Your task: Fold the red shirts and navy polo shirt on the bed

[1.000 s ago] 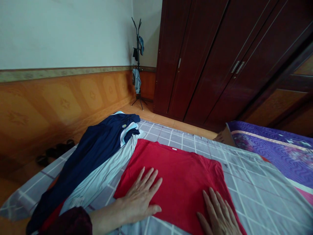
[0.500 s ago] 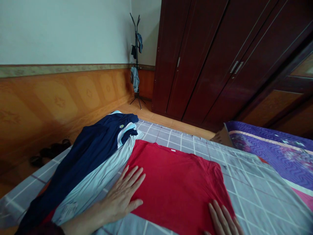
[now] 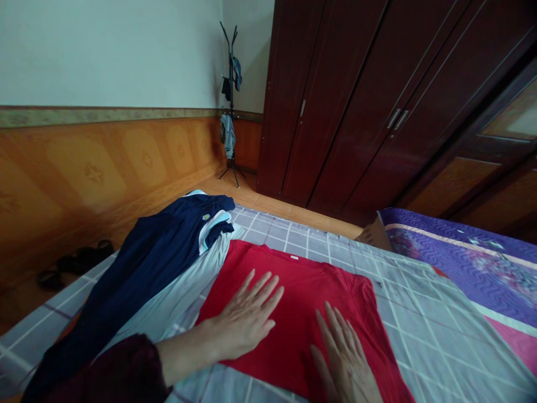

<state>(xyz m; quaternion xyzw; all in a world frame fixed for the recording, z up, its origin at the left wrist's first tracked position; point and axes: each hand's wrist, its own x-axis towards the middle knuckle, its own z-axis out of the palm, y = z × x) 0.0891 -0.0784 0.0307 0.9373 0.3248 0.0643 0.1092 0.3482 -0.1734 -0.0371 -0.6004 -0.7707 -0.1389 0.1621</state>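
Observation:
A red T-shirt (image 3: 293, 291) lies spread out on the grey checked bed sheet (image 3: 419, 302), its collar with a white label at the far side. Over the left half of the shirt is my left hand (image 3: 247, 319), fingers stretched out and palm down. My right hand (image 3: 344, 352) is above the right half near the bottom, fingers also extended and nothing held. Whether the palms touch the cloth I cannot tell. Left of the shirt, a navy garment (image 3: 151, 263) with a small badge lies over a pale blue one (image 3: 168, 308).
A purple quilted cover (image 3: 453, 252) lies at the right beside a cardboard box (image 3: 375, 232). Beyond the bed stand a dark red wardrobe (image 3: 327, 101) and a black coat rack (image 3: 231, 106) with clothes. Dark shoes (image 3: 79, 263) are on the floor at left.
My left hand has moved right and slightly away from me, across the shirt. My right hand has moved left and forward, so the two hands are closer together. The shirt stays spread out.

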